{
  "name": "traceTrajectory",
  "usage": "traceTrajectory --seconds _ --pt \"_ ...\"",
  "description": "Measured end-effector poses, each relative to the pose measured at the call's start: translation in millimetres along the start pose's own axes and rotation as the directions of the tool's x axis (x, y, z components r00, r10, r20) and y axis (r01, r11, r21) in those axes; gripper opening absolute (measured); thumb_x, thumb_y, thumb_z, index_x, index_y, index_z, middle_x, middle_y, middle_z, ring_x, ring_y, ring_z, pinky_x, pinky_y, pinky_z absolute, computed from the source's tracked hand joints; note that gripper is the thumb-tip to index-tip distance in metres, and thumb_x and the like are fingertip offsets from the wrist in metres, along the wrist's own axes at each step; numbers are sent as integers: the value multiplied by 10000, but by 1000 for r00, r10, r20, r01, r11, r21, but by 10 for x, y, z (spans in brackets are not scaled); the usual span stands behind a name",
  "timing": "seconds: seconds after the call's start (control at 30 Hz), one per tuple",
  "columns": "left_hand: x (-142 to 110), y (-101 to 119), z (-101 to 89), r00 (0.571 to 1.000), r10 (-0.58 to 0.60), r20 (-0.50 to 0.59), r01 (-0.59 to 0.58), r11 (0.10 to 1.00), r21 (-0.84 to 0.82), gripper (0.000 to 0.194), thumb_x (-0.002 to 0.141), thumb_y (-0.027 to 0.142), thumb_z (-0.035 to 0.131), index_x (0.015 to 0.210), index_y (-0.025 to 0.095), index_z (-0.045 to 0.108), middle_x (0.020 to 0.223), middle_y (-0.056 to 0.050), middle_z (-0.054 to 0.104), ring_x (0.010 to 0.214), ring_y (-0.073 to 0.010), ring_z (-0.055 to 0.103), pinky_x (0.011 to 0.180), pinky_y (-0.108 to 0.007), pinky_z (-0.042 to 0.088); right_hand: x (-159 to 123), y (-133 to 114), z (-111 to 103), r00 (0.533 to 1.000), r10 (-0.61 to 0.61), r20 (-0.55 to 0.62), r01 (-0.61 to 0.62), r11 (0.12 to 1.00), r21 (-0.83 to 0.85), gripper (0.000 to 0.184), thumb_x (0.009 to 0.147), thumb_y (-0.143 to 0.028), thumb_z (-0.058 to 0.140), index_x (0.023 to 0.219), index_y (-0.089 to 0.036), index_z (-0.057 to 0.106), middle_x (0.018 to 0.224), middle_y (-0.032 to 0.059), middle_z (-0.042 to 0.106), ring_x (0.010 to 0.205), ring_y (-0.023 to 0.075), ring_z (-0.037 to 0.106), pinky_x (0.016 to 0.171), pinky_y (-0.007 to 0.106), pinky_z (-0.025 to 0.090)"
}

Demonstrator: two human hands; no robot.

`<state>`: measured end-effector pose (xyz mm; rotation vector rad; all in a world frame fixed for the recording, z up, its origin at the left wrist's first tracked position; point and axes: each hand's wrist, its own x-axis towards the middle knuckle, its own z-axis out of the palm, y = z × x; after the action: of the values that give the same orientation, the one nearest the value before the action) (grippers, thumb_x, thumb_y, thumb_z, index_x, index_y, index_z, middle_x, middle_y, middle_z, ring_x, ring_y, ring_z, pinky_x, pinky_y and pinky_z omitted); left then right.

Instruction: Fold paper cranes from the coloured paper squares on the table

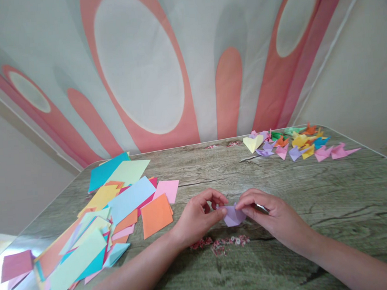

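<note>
Between my two hands is a small folded piece of purple paper, close above the wooden table. My left hand pinches its left edge between thumb and fingers. On the other side my right hand grips the right edge, thumb under the curled fingers. The fingertips cover the paper's upper corners, so the finer folds there are hidden.
Loose coloured paper sheets lie heaped on the left, with an orange sheet nearest my left hand. Folded paper cranes and a cream paper heart stand at the back right of the table. Behind hangs a patterned curtain.
</note>
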<state>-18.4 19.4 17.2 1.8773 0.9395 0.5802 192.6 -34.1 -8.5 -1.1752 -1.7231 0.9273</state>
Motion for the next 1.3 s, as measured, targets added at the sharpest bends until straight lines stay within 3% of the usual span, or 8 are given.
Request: traceTrajectory --seconds 0.1,0.3,0.43,0.67,0.97,1.3 --pt "1 16 5 999 39 -34 -37 998 50 170 825 187 610 987 198 658 863 -5 634 764 -124 521 675 -226 378 -3 17 2 1000 3 -11 -3 1000 -1 163 910 -213 516 891 -250 673 887 21 624 856 172 599 783 293 449" --pt "3 46 12 998 43 36 -46 993 110 124 791 169 644 880 210 721 838 -1 663 836 -153 540 757 -252 380 -11 -8 16 1000 12 -7 -13 1000 -3 165 904 -202 512 890 -242 671 886 22 632 864 177 603 802 302 449" --pt "-4 19 35 999 -9 44 6 998 59 141 759 182 676 893 201 716 849 -2 665 825 -153 548 756 -247 391 -13 -28 12 1000 26 11 -26 1000 0 165 900 -178 512 888 -238 666 891 16 633 869 170 598 798 292 442" --pt "6 -25 43 989 -121 83 129 985 -111 177 760 214 675 924 146 680 750 10 615 631 -95 453 592 -206 351 -9 -22 23 993 112 40 -112 994 -12 140 851 -179 585 943 -254 657 925 -13 633 863 159 592 788 279 429" --pt "17 -95 69 984 -123 126 152 954 -260 217 745 268 703 895 128 633 731 3 588 640 -103 492 588 -212 359 -15 -56 16 980 177 90 -176 984 -13 138 825 -200 614 936 -256 674 873 -27 666 803 155 604 741 266 422" --pt "2 -137 100 993 -55 103 76 973 -216 196 757 209 692 927 154 612 827 -4 603 729 -113 524 649 -220 385 -19 -46 76 985 163 58 -161 986 -40 129 805 -204 653 924 -249 673 866 -26 680 793 152 620 741 256 436"
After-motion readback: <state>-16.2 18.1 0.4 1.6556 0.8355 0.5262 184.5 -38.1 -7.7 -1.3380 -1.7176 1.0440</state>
